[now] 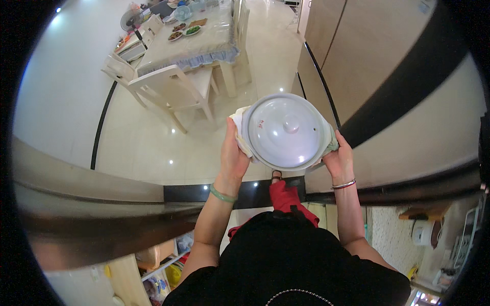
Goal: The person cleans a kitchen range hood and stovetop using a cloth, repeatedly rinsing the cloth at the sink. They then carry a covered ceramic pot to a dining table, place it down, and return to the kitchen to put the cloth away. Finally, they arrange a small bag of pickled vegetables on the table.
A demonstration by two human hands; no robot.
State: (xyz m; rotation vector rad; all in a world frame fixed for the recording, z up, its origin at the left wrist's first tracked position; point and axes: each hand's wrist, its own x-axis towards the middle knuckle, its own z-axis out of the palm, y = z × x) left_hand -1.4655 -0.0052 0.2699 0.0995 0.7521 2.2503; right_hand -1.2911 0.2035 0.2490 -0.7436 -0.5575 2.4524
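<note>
A pale, round lidded pot is held level out in front of me, its lid on with a round knob in the middle. My left hand grips its left side through a folded cream cloth. On the opposite side my right hand grips it through a pale green cloth. The fingers of both hands are mostly hidden under the cloths and the pot's rim. A green bangle is on my left wrist, a silver one on my right.
I stand in a doorway with a dark threshold. Ahead, a dining table with a clear cover carries several dishes of food. A white chair stands at its near end. Cabinets line the right; a shelf is at lower left.
</note>
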